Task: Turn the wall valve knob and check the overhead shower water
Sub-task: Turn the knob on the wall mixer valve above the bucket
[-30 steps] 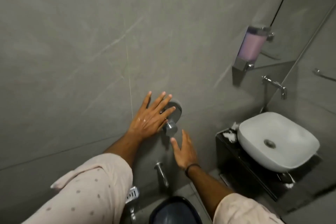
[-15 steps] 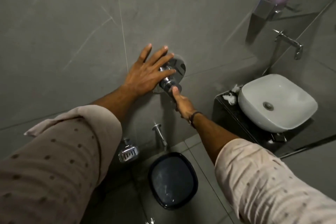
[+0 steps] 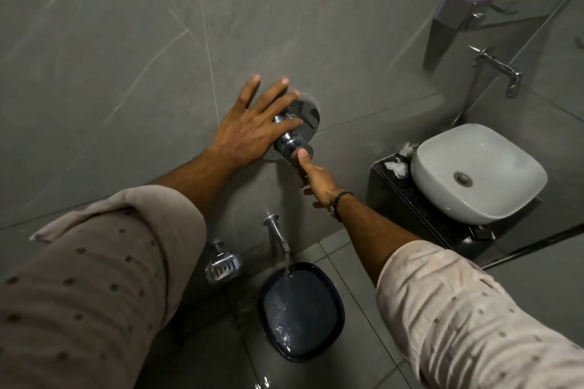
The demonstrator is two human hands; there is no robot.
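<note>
Chrome valve knob point(image 3: 292, 142), cylindrical, juts from round polished plate point(image 3: 308, 115) on grey matte tile wall point(image 3: 126, 41). Left hand point(image 3: 252, 129) lies flat, fingers splayed, across plate and knob stem, gripping nothing. Right hand point(image 3: 317, 180) pinches knob end, thumb on top. Lower spout point(image 3: 279, 235) pours water into dark rounded-square basin point(image 3: 331, 290). White ceramic sink point(image 3: 477, 170) at right.
</note>
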